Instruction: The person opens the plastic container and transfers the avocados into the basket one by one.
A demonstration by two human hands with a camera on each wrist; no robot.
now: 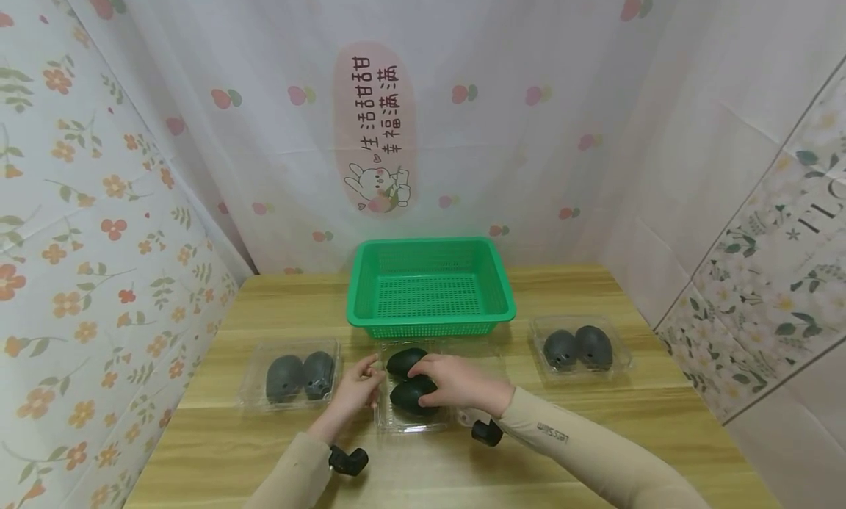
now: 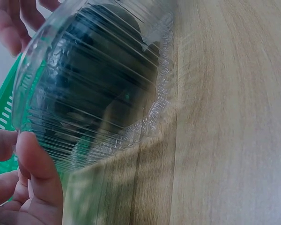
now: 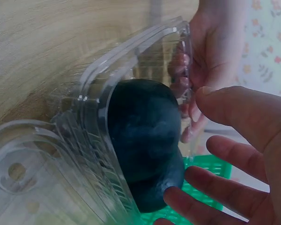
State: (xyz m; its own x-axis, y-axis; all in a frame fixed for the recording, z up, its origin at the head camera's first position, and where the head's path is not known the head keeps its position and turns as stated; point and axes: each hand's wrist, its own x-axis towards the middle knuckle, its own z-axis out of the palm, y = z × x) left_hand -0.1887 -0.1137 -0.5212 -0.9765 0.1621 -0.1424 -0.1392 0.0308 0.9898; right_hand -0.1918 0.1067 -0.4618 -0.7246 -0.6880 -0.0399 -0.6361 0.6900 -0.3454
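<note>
Two dark green avocados (image 1: 408, 397) lie side by side in an opened clear plastic clamshell box (image 1: 423, 427) at the table's middle. At the box's left side is my left hand (image 1: 357, 388), its thumb and finger pinching the rim (image 2: 19, 123) in the left wrist view. My right hand (image 1: 465, 383) is over the avocados with fingers spread. In the right wrist view its fingertips are close to the avocados (image 3: 145, 131); whether they touch is unclear. The box's lid (image 3: 33, 154) lies folded out, largely behind my right hand in the head view.
Behind the box stands a green basket (image 1: 431, 322) with nothing in it. Closed clear boxes with two avocados each sit at left (image 1: 286, 378) and right (image 1: 593, 347). Floral curtains (image 1: 463, 164) rise behind and beside the wooden table (image 1: 410, 479).
</note>
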